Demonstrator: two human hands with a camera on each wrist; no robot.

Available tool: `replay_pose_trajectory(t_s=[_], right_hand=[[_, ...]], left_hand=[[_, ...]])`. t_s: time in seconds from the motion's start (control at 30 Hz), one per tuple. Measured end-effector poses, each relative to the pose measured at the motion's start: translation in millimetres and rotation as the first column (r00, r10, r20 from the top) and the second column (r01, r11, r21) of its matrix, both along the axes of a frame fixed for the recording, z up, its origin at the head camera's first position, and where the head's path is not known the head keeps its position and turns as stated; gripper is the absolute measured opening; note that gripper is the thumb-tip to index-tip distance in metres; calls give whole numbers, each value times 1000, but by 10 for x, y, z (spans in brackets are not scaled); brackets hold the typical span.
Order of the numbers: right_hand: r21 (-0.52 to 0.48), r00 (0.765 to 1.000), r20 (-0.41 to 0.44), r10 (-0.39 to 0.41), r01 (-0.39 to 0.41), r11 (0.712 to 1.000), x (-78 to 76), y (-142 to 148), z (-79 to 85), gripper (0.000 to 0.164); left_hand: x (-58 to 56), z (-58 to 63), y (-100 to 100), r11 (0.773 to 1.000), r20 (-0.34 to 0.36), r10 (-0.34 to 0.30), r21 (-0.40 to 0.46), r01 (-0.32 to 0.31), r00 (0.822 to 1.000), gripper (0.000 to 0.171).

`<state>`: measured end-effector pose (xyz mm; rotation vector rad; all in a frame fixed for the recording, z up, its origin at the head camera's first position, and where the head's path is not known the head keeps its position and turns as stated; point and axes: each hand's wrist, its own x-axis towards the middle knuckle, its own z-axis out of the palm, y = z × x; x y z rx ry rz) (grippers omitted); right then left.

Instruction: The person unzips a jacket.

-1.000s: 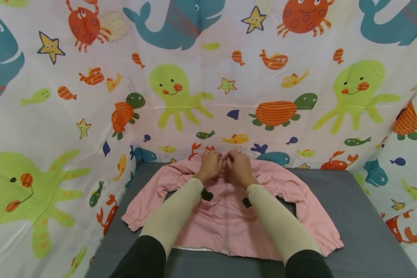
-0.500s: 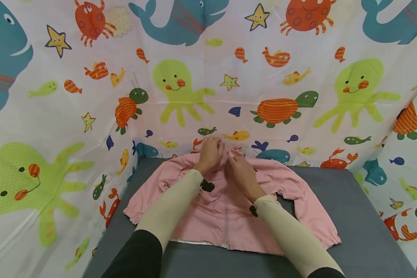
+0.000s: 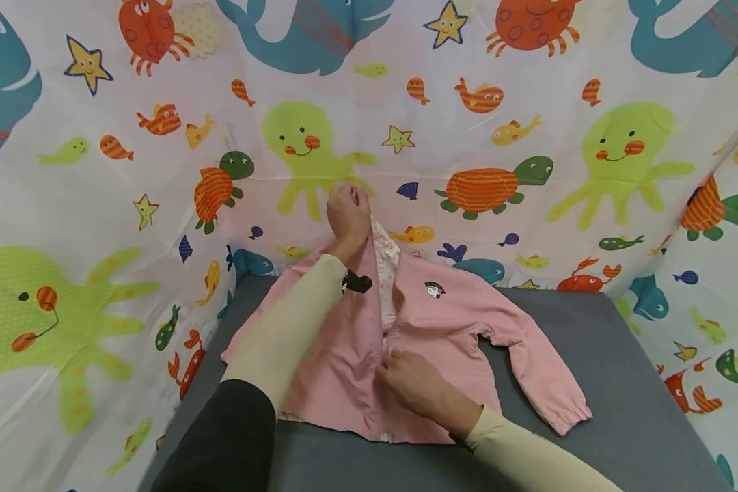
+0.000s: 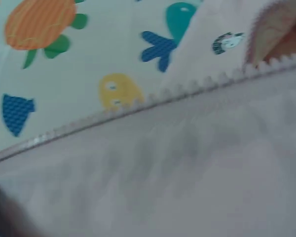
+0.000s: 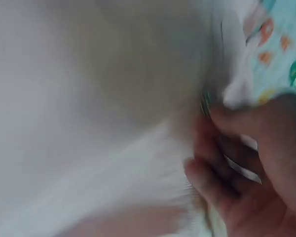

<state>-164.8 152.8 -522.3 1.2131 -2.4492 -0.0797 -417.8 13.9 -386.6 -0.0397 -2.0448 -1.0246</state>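
Observation:
A pink child's jacket point(image 3: 449, 328) lies front up on the grey table, with a small printed badge point(image 3: 434, 290) on its chest. My left hand point(image 3: 349, 215) grips the upper front edge by the collar and holds it raised. Below it the front gapes, baring a pale patterned lining point(image 3: 386, 260). In the left wrist view the zipper teeth point(image 4: 180, 91) run along the taut edge. My right hand point(image 3: 415, 383) is low on the jacket's front; in the right wrist view its thumb and fingers pinch the small zipper pull point(image 5: 205, 103), blurred.
Behind the table hangs a white sheet point(image 3: 344, 150) printed with sea animals, which also covers both sides. The grey tabletop point(image 3: 590, 342) shows around the jacket. One sleeve point(image 3: 544, 376) stretches out to the right; the left forearm covers most of the other.
My right hand has drawn the zipper pull down from the collar to the lower front, and the jacket has parted. My left hand has risen up and left with the front edge.

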Motion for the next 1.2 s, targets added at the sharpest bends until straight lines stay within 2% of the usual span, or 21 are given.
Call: replay_pose_trajectory(t_s=[0.1, 0.2, 0.27, 0.37, 0.43, 0.53, 0.6, 0.67, 0.73, 0.8, 0.93, 1.1, 1.2], right_hand=[[115, 995, 46, 85, -90, 989, 277, -94, -38, 5], [155, 992, 13, 128, -129, 980, 482, -156, -42, 6], [163, 989, -54, 137, -127, 978, 534, -188, -23, 4], [168, 984, -112, 135, -115, 979, 547, -230, -34, 4], [170, 985, -96, 146, -128, 977, 558, -249, -78, 5], [156, 989, -20, 149, -144, 977, 598, -263, -161, 10], [117, 990, 64, 123, -130, 985, 625, -257, -194, 16], [69, 980, 173, 95, -108, 992, 624, -231, -185, 21], [-7, 959, 269, 89, -91, 996, 597, -180, -152, 22], [-106, 925, 365, 107, -73, 992, 552, -104, -93, 18], [-283, 877, 464, 123, 15, 959, 441, 109, 41, 6], [-363, 819, 573, 24, 227, 904, 353, 380, 160, 24], [-391, 799, 601, -18, 314, 865, 319, 481, 185, 30]], left_hand=[[-38, 173, -62, 1000, -21, 22, 21, -21, 1000, 26], [-38, 292, -103, 1000, -12, 8, 22, -8, 1000, 27], [-57, 357, -158, 1000, -1, -6, 19, 6, 1000, 27], [-79, 364, -257, 999, 75, -41, -3, 41, 996, 28], [-82, 311, -324, 996, 139, -77, -22, 81, 987, 28], [-62, 172, -409, 987, 213, -148, -34, 158, 966, 25], [-51, 63, -463, 980, 244, -184, -27, 196, 952, 24], [-45, -35, -517, 974, 249, -214, -15, 225, 945, 24], [-35, -123, -581, 970, 239, -232, -18, 243, 943, 26], [-10, -203, -649, 965, 218, -250, -25, 262, 943, 30], [90, -317, -773, 956, 192, -283, -17, 292, 940, 37], [340, -475, -893, 939, 183, -340, 3, 345, 923, 42], [521, -597, -930, 926, 173, -369, -18, 378, 913, 47]])
